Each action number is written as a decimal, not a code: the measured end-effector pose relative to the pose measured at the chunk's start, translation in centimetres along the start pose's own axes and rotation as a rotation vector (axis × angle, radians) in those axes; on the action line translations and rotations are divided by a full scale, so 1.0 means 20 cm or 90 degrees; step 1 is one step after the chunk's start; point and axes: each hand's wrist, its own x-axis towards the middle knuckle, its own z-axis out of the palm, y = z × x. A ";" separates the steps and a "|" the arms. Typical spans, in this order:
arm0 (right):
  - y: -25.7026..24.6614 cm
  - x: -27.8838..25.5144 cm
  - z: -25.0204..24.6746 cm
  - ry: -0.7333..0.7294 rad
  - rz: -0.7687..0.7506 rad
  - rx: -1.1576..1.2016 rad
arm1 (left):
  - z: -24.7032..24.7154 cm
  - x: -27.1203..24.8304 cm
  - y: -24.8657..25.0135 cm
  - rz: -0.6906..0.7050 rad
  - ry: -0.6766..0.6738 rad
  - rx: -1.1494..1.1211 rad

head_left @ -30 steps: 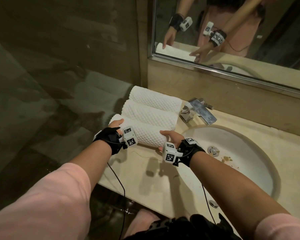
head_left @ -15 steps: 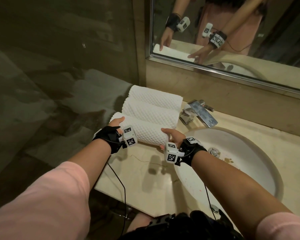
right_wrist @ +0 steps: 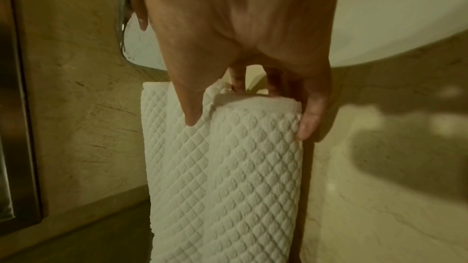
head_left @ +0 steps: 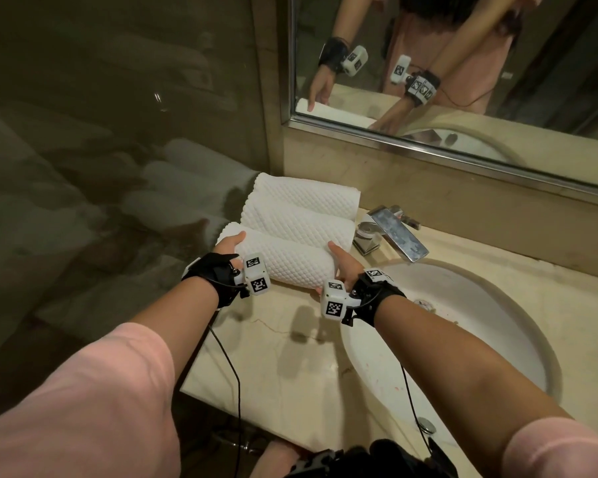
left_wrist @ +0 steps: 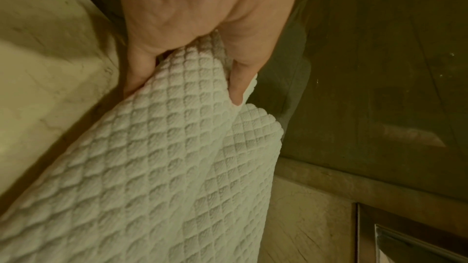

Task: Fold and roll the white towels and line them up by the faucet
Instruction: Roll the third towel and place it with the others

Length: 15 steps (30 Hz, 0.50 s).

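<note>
Three rolled white waffle towels lie side by side on the beige counter (head_left: 273, 357), left of the chrome faucet (head_left: 390, 232). The far roll (head_left: 304, 194) and the middle roll (head_left: 297, 224) lie free. My left hand (head_left: 230, 243) grips the left end of the nearest roll (head_left: 287, 260), and my right hand (head_left: 339, 257) grips its right end. In the left wrist view, thumb and fingers of the left hand (left_wrist: 185, 93) wrap the roll's end (left_wrist: 152, 167). In the right wrist view, the right hand (right_wrist: 249, 125) clasps the roll (right_wrist: 240, 177) between thumb and fingers; the middle roll (right_wrist: 157, 127) touches it.
A white oval sink (head_left: 480, 339) is set in the counter right of the towels. A mirror (head_left: 463, 63) hangs above the back ledge. A dark glass wall (head_left: 118, 132) closes off the left side. The counter's front edge runs just below my forearms.
Both hands keep their hold on the ends of the nearest roll, which has shifted slightly toward the middle roll.
</note>
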 end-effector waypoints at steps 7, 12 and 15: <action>0.01 0.05 -0.04 0.007 0.010 -0.106 | -0.03 -0.07 0.01 0.006 0.002 0.050; 0.01 0.01 -0.04 0.005 0.019 -0.118 | 0.02 -0.15 -0.02 0.015 -0.027 0.018; 0.01 0.00 -0.08 0.018 0.010 -0.089 | 0.03 -0.16 -0.06 0.000 -0.034 -0.022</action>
